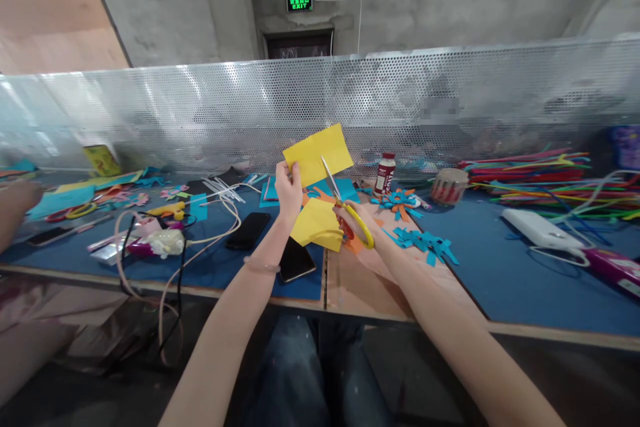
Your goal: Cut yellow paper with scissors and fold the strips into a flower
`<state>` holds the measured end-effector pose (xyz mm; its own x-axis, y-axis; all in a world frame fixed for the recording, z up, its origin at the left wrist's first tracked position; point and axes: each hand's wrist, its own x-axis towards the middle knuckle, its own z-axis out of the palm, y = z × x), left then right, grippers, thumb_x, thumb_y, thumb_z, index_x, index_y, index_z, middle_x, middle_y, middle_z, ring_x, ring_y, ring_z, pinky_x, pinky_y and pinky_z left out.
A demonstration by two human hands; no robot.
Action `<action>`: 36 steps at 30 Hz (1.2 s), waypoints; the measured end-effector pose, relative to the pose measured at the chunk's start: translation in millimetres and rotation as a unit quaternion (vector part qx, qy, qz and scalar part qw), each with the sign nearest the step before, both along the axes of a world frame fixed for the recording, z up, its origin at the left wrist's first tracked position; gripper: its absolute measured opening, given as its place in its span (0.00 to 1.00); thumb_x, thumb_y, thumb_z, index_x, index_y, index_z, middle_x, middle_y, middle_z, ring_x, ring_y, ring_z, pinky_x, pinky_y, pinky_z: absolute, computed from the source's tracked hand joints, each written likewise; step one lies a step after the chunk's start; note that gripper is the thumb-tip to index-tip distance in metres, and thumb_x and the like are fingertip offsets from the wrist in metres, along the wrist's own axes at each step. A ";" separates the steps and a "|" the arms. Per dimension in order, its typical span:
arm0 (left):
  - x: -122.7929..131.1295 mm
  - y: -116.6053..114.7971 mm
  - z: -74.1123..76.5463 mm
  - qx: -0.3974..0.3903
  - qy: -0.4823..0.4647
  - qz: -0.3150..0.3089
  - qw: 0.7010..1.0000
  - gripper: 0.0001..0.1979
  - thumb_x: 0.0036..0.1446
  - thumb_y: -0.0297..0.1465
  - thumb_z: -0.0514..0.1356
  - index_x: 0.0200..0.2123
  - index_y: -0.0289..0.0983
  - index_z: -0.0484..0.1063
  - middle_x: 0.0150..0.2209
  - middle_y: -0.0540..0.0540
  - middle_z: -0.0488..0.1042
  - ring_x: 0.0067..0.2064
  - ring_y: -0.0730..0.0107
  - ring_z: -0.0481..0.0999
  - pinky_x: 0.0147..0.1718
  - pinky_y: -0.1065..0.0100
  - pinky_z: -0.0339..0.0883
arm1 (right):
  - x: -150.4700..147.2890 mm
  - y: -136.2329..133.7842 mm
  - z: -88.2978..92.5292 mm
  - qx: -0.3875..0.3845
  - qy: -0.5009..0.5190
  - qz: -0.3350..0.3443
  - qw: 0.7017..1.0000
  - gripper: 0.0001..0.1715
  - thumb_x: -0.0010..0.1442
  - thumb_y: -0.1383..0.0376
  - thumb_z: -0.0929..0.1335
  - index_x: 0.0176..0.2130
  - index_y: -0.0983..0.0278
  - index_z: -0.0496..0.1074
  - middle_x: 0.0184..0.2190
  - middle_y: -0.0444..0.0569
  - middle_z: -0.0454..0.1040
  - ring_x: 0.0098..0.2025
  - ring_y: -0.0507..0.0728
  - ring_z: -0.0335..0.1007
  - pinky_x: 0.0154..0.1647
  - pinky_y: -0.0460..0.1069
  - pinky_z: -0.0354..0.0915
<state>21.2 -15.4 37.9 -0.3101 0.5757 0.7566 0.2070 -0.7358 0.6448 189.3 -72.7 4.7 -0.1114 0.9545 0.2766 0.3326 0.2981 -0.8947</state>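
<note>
Pinched at its lower left corner, a sheet of yellow paper (315, 147) is held up by my left hand (289, 188). My right hand (353, 219) grips a pair of scissors (359, 220) with yellow and orange handles. The scissor blades point up and left and overlap the sheet's lower edge; whether they are cutting into it I cannot tell. Below the hands, more yellow paper (320, 221) lies on the table, partly over a black phone (297, 260). Blue paper (345, 188) and orange scraps lie behind it.
Cut blue strips (425, 243) and a dark red bottle (385, 173) are to the right. Colourful pipe cleaners (530, 180) lie at far right. Cables, a glue gun (160, 242) and another phone (248, 230) are left. A perforated metal divider (225, 113) borders the back; another person's hand (20, 200) is far left.
</note>
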 end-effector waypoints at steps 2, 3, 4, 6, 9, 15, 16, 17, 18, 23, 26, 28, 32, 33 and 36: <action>-0.1 0.6 -0.5 -0.003 0.002 0.002 1.000 0.16 0.60 0.44 0.49 0.43 0.38 0.60 0.40 0.44 0.71 0.33 0.72 0.75 0.24 0.75 0.68 | 0.1 0.8 -0.2 0.002 -0.001 0.002 1.000 0.16 0.52 0.54 0.67 0.26 0.63 0.62 0.15 0.41 0.63 0.16 0.48 0.60 0.15 0.42 0.56; -0.1 0.7 -0.6 -0.005 0.003 0.003 1.000 0.17 0.59 0.44 0.49 0.43 0.38 0.60 0.40 0.44 0.71 0.33 0.72 0.75 0.24 0.75 0.68 | 0.1 1.3 -0.4 0.003 -0.001 0.004 1.000 0.16 0.52 0.54 0.67 0.26 0.63 0.62 0.15 0.41 0.63 0.16 0.48 0.59 0.15 0.42 0.56; 0.1 0.6 -0.7 -0.006 0.003 0.003 1.000 0.17 0.59 0.44 0.49 0.43 0.38 0.60 0.40 0.44 0.71 0.33 0.72 0.74 0.23 0.75 0.68 | 0.1 1.7 -0.6 0.003 0.000 0.005 1.000 0.16 0.52 0.54 0.67 0.26 0.63 0.62 0.15 0.41 0.63 0.16 0.48 0.59 0.15 0.42 0.56; 0.5 0.1 -0.7 -0.009 0.003 0.000 1.000 0.17 0.59 0.45 0.49 0.43 0.38 0.60 0.39 0.45 0.71 0.31 0.73 0.74 0.22 0.75 0.67 | 0.2 2.4 -1.3 0.003 0.001 0.005 1.000 0.16 0.52 0.54 0.67 0.27 0.63 0.62 0.15 0.41 0.63 0.16 0.48 0.60 0.15 0.42 0.56; 0.9 -0.5 -0.5 -0.006 0.001 -0.003 1.000 0.17 0.59 0.44 0.49 0.43 0.38 0.61 0.38 0.45 0.72 0.30 0.73 0.74 0.22 0.75 0.67 | 0.7 3.0 -2.5 0.005 0.002 0.004 1.000 0.16 0.52 0.54 0.67 0.27 0.63 0.62 0.16 0.41 0.64 0.16 0.48 0.60 0.15 0.42 0.56; 1.3 -1.0 -0.7 -0.001 0.001 0.001 1.000 0.17 0.59 0.45 0.49 0.42 0.37 0.61 0.37 0.45 0.71 0.29 0.74 0.73 0.20 0.76 0.66 | 0.7 3.2 -2.9 0.007 0.001 0.003 1.000 0.16 0.52 0.54 0.66 0.27 0.63 0.62 0.17 0.41 0.64 0.16 0.48 0.60 0.15 0.42 0.56; 1.6 -1.2 -0.8 -0.003 0.001 -0.001 1.000 0.17 0.59 0.45 0.49 0.42 0.37 0.61 0.37 0.45 0.71 0.28 0.74 0.73 0.18 0.76 0.65 | 0.7 3.3 -2.8 0.007 0.000 0.003 1.000 0.16 0.52 0.54 0.66 0.27 0.63 0.62 0.17 0.41 0.64 0.16 0.48 0.60 0.15 0.42 0.56; 1.8 -1.4 -0.8 -0.005 0.001 -0.003 1.000 0.17 0.59 0.45 0.49 0.42 0.37 0.60 0.37 0.45 0.71 0.28 0.75 0.72 0.17 0.76 0.65 | 0.8 3.3 -2.7 0.007 -0.001 0.003 1.000 0.16 0.52 0.54 0.66 0.27 0.63 0.62 0.16 0.41 0.64 0.16 0.48 0.60 0.15 0.42 0.56; 2.0 -1.6 -0.9 -0.007 0.001 -0.004 1.000 0.18 0.59 0.45 0.49 0.43 0.37 0.60 0.38 0.45 0.71 0.28 0.75 0.72 0.17 0.76 0.65 | 0.9 3.4 -2.7 0.007 -0.001 0.003 1.000 0.16 0.52 0.54 0.67 0.27 0.63 0.62 0.16 0.41 0.64 0.16 0.48 0.60 0.15 0.42 0.56; 1.6 -0.1 -1.3 -0.002 0.003 0.007 1.000 0.17 0.59 0.44 0.49 0.43 0.37 0.61 0.38 0.45 0.71 0.29 0.74 0.73 0.20 0.76 0.66 | 1.4 3.7 -3.5 0.006 -0.003 0.005 1.000 0.15 0.53 0.54 0.66 0.28 0.63 0.62 0.16 0.41 0.64 0.16 0.48 0.60 0.15 0.42 0.56; 1.1 2.3 -2.0 0.010 -0.003 0.002 1.000 0.16 0.59 0.44 0.50 0.42 0.38 0.61 0.37 0.46 0.71 0.29 0.75 0.73 0.19 0.77 0.66 | 0.8 4.2 -4.1 0.005 -0.003 0.005 1.000 0.15 0.54 0.55 0.66 0.28 0.64 0.62 0.16 0.40 0.63 0.16 0.48 0.60 0.15 0.42 0.56; 1.2 3.8 -2.6 0.017 -0.010 -0.007 1.000 0.16 0.59 0.44 0.50 0.41 0.38 0.61 0.36 0.46 0.70 0.28 0.76 0.72 0.17 0.78 0.66 | 0.4 4.5 -4.1 0.005 -0.003 0.006 1.000 0.15 0.54 0.55 0.66 0.27 0.64 0.61 0.15 0.40 0.63 0.16 0.47 0.59 0.14 0.42 0.55; 1.8 6.0 -3.7 0.031 -0.018 -0.012 0.999 0.16 0.59 0.44 0.50 0.40 0.38 0.61 0.35 0.46 0.70 0.27 0.76 0.72 0.16 0.78 0.65 | 0.1 4.8 -4.3 0.007 -0.001 0.007 1.000 0.16 0.54 0.55 0.66 0.27 0.64 0.61 0.16 0.40 0.63 0.16 0.47 0.59 0.14 0.41 0.55; 1.7 6.5 -4.0 0.032 -0.018 -0.010 0.999 0.16 0.58 0.44 0.51 0.40 0.38 0.61 0.35 0.46 0.70 0.27 0.75 0.72 0.16 0.78 0.65 | 0.2 4.9 -4.5 0.008 0.000 0.007 1.000 0.16 0.54 0.55 0.66 0.27 0.64 0.61 0.16 0.41 0.63 0.16 0.47 0.59 0.14 0.41 0.55; 0.9 8.3 -4.8 0.031 -0.016 -0.005 0.999 0.16 0.58 0.45 0.51 0.41 0.38 0.61 0.36 0.46 0.71 0.28 0.76 0.73 0.16 0.78 0.64 | 0.5 5.2 -5.7 0.009 0.003 0.006 1.000 0.16 0.54 0.54 0.66 0.27 0.64 0.62 0.17 0.41 0.63 0.16 0.47 0.59 0.13 0.41 0.55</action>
